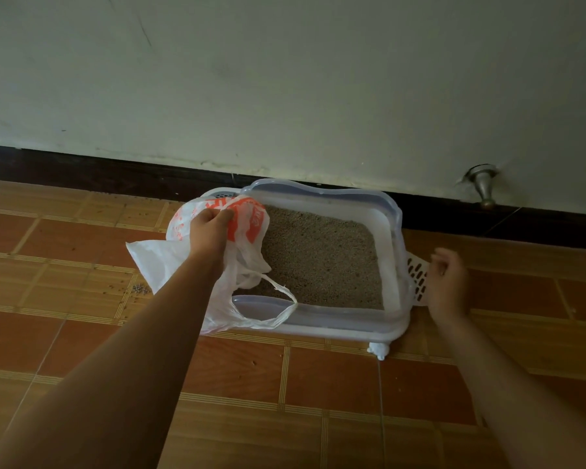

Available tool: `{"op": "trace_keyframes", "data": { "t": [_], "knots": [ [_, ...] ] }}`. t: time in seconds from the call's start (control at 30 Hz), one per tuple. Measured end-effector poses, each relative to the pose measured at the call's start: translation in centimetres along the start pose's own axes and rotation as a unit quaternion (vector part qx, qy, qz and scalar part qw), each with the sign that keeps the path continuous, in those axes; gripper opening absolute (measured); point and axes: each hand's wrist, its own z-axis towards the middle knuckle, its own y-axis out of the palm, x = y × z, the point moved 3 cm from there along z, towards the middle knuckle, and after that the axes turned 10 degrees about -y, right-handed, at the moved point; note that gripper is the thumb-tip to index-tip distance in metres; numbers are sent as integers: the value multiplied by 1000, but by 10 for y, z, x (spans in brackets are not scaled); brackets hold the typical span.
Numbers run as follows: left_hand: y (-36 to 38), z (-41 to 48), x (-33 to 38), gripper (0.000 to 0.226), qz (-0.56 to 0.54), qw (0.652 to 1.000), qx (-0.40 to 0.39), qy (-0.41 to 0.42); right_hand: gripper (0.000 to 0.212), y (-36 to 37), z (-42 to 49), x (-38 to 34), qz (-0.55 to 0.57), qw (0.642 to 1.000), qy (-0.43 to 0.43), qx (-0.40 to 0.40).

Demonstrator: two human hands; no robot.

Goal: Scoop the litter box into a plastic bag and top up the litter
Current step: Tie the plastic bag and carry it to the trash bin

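Observation:
A white litter box (391, 231) with a pale blue rim stands on the floor against the wall, filled with grey-brown litter (318, 258). My left hand (208, 231) grips a white plastic bag with orange print (244, 221) over the box's left end; one bag handle (281, 299) droops over the front rim. A white slotted scoop (418, 275) lies at the box's right side. My right hand (449, 279) is over the scoop's handle end with fingers curled; whether it holds the scoop is hidden.
Brown tiled floor (251, 374) spreads in front and to both sides. Spilled litter grains (139, 289) lie left of the box. A dark skirting board (115, 174) runs along the wall, with a metal door stop (484, 187) at the right.

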Motion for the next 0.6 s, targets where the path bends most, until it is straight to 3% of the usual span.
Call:
{"op": "trace_keyframes", "data": {
  "t": [0.13,0.3,0.4,0.6],
  "knots": [
    [-8,-3,5,33,-2,1000,-1,9,34,-3,8,-45,25,994,-103,0],
    [-31,-4,12,33,-17,1000,4,25,36,22,2,-105,39,976,-203,-71],
    [-51,-3,12,16,-59,998,15,18,36,49,-11,-131,32,963,-229,-140],
    [-104,-2,11,16,-115,992,56,-1,44,114,-45,-161,10,921,-207,-329]
  ]
}}
